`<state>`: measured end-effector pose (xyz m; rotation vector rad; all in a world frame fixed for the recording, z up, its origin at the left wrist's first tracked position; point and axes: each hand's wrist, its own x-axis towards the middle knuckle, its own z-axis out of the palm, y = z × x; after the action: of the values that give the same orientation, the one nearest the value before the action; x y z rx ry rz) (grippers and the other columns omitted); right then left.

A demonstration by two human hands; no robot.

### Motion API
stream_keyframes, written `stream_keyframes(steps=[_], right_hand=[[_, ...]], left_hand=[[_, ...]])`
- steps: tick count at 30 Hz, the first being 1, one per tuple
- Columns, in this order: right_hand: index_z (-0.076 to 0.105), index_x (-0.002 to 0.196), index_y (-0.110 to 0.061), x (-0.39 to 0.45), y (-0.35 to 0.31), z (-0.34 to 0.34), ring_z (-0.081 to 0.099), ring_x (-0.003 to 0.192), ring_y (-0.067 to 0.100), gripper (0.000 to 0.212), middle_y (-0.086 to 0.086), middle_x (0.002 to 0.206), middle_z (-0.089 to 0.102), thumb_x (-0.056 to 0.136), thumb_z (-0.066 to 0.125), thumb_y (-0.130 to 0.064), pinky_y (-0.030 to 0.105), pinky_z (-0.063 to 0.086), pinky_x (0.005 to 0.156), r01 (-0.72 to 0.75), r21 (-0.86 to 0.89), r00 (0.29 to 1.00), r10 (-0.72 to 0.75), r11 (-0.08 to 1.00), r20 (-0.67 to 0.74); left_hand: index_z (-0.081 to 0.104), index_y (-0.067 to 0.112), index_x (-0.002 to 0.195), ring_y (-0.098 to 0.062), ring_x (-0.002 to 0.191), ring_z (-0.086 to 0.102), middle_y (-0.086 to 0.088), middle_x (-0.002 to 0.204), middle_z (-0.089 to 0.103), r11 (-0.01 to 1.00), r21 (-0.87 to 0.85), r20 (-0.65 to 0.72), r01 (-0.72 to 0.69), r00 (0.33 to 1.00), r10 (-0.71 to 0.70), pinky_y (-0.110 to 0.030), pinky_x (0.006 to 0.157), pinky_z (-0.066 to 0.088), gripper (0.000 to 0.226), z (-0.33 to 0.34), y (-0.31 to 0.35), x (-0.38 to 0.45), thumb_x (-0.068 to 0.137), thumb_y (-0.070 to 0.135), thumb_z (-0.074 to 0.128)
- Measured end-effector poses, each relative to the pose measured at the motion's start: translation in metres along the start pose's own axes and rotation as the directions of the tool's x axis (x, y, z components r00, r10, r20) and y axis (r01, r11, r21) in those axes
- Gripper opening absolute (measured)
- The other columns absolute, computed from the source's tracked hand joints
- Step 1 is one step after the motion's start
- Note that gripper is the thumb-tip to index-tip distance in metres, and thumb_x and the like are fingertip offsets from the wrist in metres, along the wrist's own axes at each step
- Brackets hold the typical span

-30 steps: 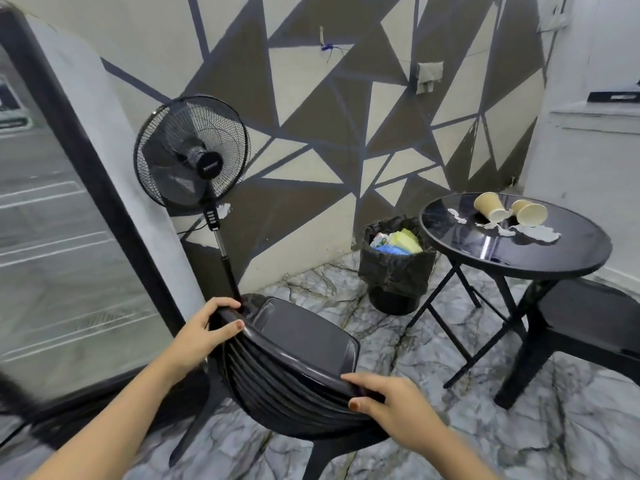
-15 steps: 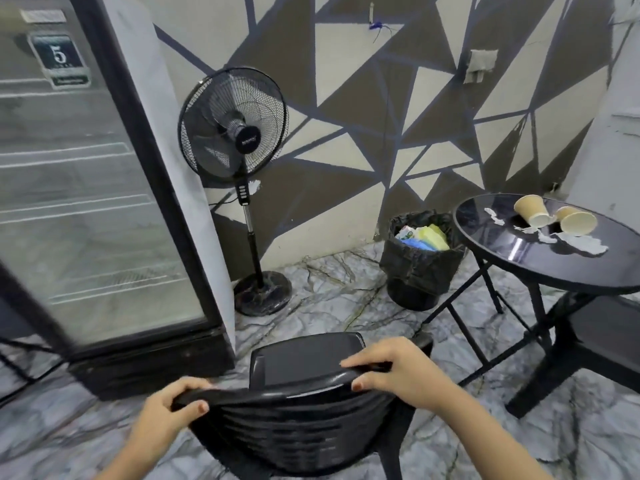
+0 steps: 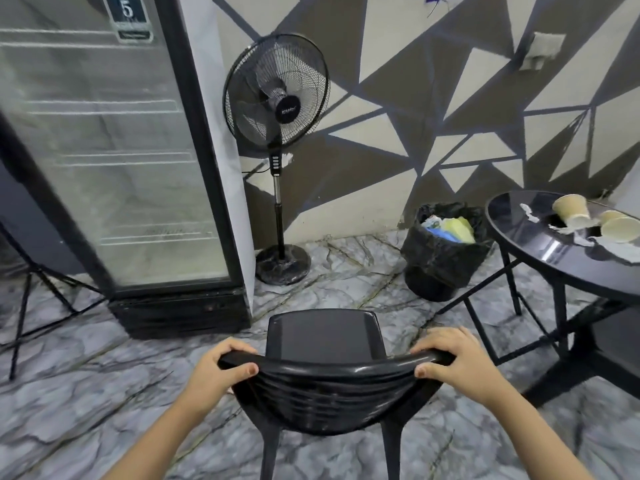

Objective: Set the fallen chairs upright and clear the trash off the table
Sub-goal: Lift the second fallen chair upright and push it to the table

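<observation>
1. Chair upright on floor; my left hand and right hand clenched on its backrest top.
2. Cups lie right, along the table far edge; right grip nearer.

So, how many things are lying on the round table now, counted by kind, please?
Paper cups, tipped over: 3
Torn paper scraps: about 4, some overlap, so the count is rough
Total: about 7 on the round table
</observation>
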<state>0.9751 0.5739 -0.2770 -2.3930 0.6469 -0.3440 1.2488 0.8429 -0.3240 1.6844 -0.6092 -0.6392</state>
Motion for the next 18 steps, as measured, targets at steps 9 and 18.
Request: stream_keyframes(steps=[9,18], right_hand=[[0.067,0.078,-0.043,-0.046,-0.001,0.021,0.05,0.092,0.002,0.055,-0.021,0.083,0.065,0.048,0.05,-0.085,0.027,0.023,0.096,-0.011,-0.021,0.978,0.007,1.0,-0.21],[0.07,0.077,-0.041,-0.098,-0.014,0.036,0.043,0.085,-0.012,0.056,-0.032,0.078,0.058,0.045,0.052,-0.084,0.018,0.015,0.093,-0.13,-0.023,0.898,0.108,0.991,-0.426]], left_hand=[[0.066,0.009,0.09,-0.012,0.1,0.061,0.002,0.11,0.066,0.998,-0.039,0.027,-0.045,0.999,0.046,-0.015,0.074,0.051,0.075,-0.006,-0.005,-0.015,0.039,0.062,0.084],[0.07,0.027,0.096,-0.017,0.122,0.051,0.01,0.129,0.055,0.998,0.036,0.183,-0.049,0.982,0.042,-0.037,0.098,0.041,0.025,0.004,0.009,0.007,0.074,0.016,0.069]])
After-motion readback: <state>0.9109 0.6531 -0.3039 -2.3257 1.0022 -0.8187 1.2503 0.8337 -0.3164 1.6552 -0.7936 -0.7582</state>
